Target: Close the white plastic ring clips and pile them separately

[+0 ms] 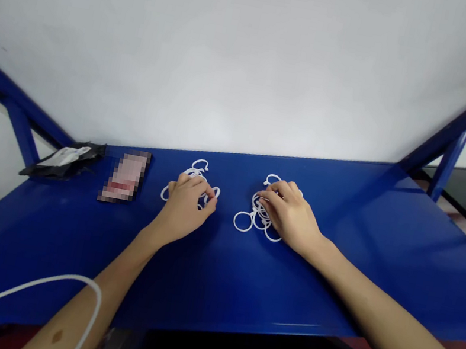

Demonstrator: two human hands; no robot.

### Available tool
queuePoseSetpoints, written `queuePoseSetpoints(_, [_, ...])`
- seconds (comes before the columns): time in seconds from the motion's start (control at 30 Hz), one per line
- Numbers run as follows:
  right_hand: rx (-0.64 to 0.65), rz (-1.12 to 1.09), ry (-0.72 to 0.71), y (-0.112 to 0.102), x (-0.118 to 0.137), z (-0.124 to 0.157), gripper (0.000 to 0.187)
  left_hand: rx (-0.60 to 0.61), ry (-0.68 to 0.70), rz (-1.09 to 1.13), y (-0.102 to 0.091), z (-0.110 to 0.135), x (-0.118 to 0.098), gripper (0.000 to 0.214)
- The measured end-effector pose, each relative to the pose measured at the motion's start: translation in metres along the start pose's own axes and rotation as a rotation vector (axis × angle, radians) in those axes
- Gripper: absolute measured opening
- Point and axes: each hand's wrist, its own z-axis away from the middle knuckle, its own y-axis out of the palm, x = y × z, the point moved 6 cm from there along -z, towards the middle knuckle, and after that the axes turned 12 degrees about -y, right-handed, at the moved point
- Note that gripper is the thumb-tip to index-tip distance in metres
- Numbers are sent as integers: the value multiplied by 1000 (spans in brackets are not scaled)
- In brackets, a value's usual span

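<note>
Two small piles of thin white plastic rings lie on the blue table (pixel 212 291). My left hand (pixel 186 205) is over the left pile of rings (pixel 200 164), its thumb and forefinger closed around a white ring (pixel 217 191). Parts of that pile are hidden beneath the palm. Over the right pile of rings (pixel 243 222) rests my right hand (pixel 291 215), fingertips pinched on a white ring near the pile's middle. Some rings show a small knob or opening; several overlap, and the right hand covers part of them.
Left of the piles lies a flat, pixelated pink-and-black object (pixel 125 176). A black plastic bag with a white label (pixel 65 157) sits at the far left. A white cable (pixel 38 282) loops over my left forearm. Behind stands a white wall (pixel 251 69); blue frame bars (pixel 449 164) flank the table.
</note>
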Motion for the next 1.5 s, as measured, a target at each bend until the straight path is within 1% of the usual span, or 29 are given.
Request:
queuePoseSetpoints(0.07, [-14, -59, -38, -1, 9, -1, 27, 87, 29, 175, -2, 4, -10, 12])
queuePoseSetpoints(0.13, [-28, -153, -73, -1, 20, -2, 32, 210, 52, 344, -2, 9, -20, 13])
queuePoseSetpoints(0.2, [-41, -271, -105, 0, 30, -3, 34, 354, 36, 515, 1, 14, -26, 16])
queuePoseSetpoints(0.27, [-65, -401, -108, 1, 35, -3, 31, 483, 14, 684, 6, 18, -30, 20])
queuePoseSetpoints(0.33, [-93, -515, -34, 2, 34, -2, 22, 562, -3, 824, 11, 21, -33, 23])
queuePoseSetpoints(0.4, [-106, -609, 89, 5, 28, -1, 14, 599, -31, 939, 17, 22, -33, 25])
queuePoseSetpoints(0.5, [-115, -741, 221, 9, 22, 1, 15, 632, -73, 1116, 23, 22, -32, 29])
queuePoseSetpoints(0.57, [-130, -818, 265, 11, 21, 2, 20, 644, -85, 1197, 24, 22, -31, 31])
queuePoseSetpoints(0.63, [-146, -872, 306, 13, 20, 3, 24, 632, -101, 1212, 24, 22, -30, 32])
queuePoseSetpoints(0.7, [-163, -878, 330, 13, 17, 3, 21, 571, -141, 1161, 22, 20, -27, 31])
queuePoseSetpoints(0.73, [-176, -858, 316, 11, 17, 3, 19, 529, -171, 1119, 21, 19, -25, 31])
queuePoseSetpoints(0.77, [-190, -827, 280, 8, 16, 2, 16, 488, -202, 1076, 21, 18, -23, 30])
queuePoseSetpoints(0.83, [-209, -750, 165, 2, 18, 0, 10, 430, -254, 1002, 21, 16, -20, 31])
queuePoseSetpoints(0.9, [-195, -661, 38, -2, 23, -2, 9, 418, -275, 960, 23, 16, -18, 33])
queuePoseSetpoints(1.03, [-113, -444, -149, -4, 34, -1, 17, 451, -227, 949, 25, 16, -20, 32])
queuePoseSetpoints(1.1, [-103, -380, -200, -5, 39, 0, 16, 444, -201, 976, 24, 15, -20, 30])
queuePoseSetpoints(1.13, [-117, -357, -197, -7, 40, 0, 15, 428, -195, 989, 23, 15, -19, 29])
queuePoseSetpoints(1.17, [-140, -338, -172, -9, 39, 0, 16, 407, -188, 992, 22, 15, -18, 28])
queuePoseSetpoints(1.23, [-200, -329, -70, -13, 34, 0, 22, 370, -161, 964, 21, 15, -18, 25])
queuePoseSetpoints(1.3, [-223, -404, 49, -13, 27, 1, 26, 358, -113, 923, 20, 16, -20, 22])
queuePoseSetpoints(1.43, [-150, -822, 285, 6, 16, 2, 23, 374, -49, 947, 19, 19, -25, 19])
queuePoseSetpoints(1.5, [-161, -997, 400, 14, 13, 4, 24, 383, -31, 990, 18, 19, -26, 19])
